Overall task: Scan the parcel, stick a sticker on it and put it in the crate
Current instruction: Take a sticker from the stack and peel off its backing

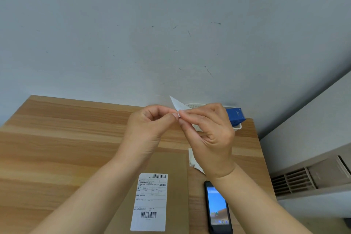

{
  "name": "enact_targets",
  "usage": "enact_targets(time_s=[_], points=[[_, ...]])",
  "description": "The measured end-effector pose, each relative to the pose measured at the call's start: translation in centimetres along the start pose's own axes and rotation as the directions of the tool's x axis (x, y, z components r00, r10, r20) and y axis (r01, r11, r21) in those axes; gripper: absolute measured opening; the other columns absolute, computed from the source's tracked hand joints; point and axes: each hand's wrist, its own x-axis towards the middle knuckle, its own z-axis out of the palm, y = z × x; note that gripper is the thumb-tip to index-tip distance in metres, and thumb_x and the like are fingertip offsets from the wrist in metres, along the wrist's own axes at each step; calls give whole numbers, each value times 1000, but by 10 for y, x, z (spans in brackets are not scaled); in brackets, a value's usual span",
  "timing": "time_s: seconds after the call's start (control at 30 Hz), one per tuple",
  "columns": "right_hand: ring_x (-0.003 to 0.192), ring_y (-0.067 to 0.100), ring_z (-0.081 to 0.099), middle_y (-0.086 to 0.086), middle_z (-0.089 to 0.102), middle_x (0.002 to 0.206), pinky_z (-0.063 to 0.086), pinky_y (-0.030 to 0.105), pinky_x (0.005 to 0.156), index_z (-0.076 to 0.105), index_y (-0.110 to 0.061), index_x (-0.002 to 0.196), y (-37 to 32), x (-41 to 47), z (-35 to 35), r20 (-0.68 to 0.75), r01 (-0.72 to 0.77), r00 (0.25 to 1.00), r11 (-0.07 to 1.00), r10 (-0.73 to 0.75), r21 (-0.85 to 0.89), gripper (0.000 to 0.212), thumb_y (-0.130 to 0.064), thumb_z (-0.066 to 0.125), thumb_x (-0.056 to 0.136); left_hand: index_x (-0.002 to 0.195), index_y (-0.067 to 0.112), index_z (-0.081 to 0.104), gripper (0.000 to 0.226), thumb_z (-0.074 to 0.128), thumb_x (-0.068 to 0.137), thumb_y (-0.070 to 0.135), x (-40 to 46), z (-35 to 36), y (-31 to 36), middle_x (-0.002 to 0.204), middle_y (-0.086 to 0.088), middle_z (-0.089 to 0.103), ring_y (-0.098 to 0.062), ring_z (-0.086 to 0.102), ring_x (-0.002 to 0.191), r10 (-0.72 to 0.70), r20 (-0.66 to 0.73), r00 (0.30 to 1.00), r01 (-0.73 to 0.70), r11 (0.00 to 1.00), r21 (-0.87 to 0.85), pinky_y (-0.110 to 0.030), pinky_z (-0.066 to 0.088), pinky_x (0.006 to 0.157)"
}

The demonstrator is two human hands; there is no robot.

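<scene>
A flat brown parcel [171, 167] lies on the wooden table [57, 148] near the front edge, with a white barcode shipping label [151, 201] on top. Above it, my left hand [150, 127] and my right hand [209, 131] meet fingertip to fingertip, both pinching a small white sticker sheet [177, 103] whose corner points up. A black handheld scanner [217, 207] with a lit screen lies to the right of the parcel, under my right forearm.
A white basket [238, 128] holding a blue box [235, 117] stands at the table's back right, against the wall. Loose white paper pieces [193, 159] lie beside the parcel. A grey vented unit [303, 176] stands right of the table.
</scene>
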Motion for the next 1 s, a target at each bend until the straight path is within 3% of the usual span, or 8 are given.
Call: enact_targets(time_s=[0.13,0.23,0.37,0.5,0.63,0.73,1.0], points=[[78,22,59,-5,71,83,48,45,67,76,-11,85,7,1,0,20,-52,998,998,51,33,7,-14,73,78,67,18,70,12,69,75,9,9,5,-6,72,2,71,-12,65,79,7,-22,1000,-6,1000,22,-22,47,78],[79,23,60,-6,71,83,49,43,68,75,-11,85,12,3,-1,22,-93,996,995,92,47,8,-12,74,77,66,18,69,6,68,70,14,14,10,-9,70,5,70,-9,64,76,4,-7,1000,-3,999,35,-16,48,73],[79,24,60,-7,70,84,49,35,71,75,-11,85,17,5,-3,17,-125,992,991,124,46,9,-9,73,77,62,19,69,21,64,76,3,19,17,-10,65,7,69,-5,64,72,-5,-9,1000,5,1000,17,-12,48,70],[76,24,59,-3,73,84,48,42,66,75,-10,86,25,5,-5,4,-53,999,998,53,-24,7,-11,73,79,60,19,70,23,66,76,2,22,21,-10,64,6,70,-5,64,71,-18,10,1000,18,1000,9,-12,49,70],[72,25,59,-1,74,85,46,45,61,77,-9,84,29,6,-7,-7,51,999,990,-52,-129,7,-13,71,83,63,18,71,5,68,66,14,25,21,-10,68,3,71,-7,65,73,-29,21,999,29,1000,6,-14,50,72],[70,25,59,-1,75,84,46,45,60,77,-8,82,29,8,-9,-8,110,993,973,-114,-201,6,-13,72,82,65,17,72,5,67,63,18,27,22,-11,72,-1,72,-10,65,76,-42,15,999,42,999,9,-19,49,76],[65,27,57,-1,75,84,45,44,57,77,-9,83,25,7,-8,-15,139,989,963,-146,-229,7,-13,72,83,67,12,69,3,68,67,15,27,21,-13,73,-7,70,-13,64,74,-25,0,1000,25,999,28,-20,50,73]])
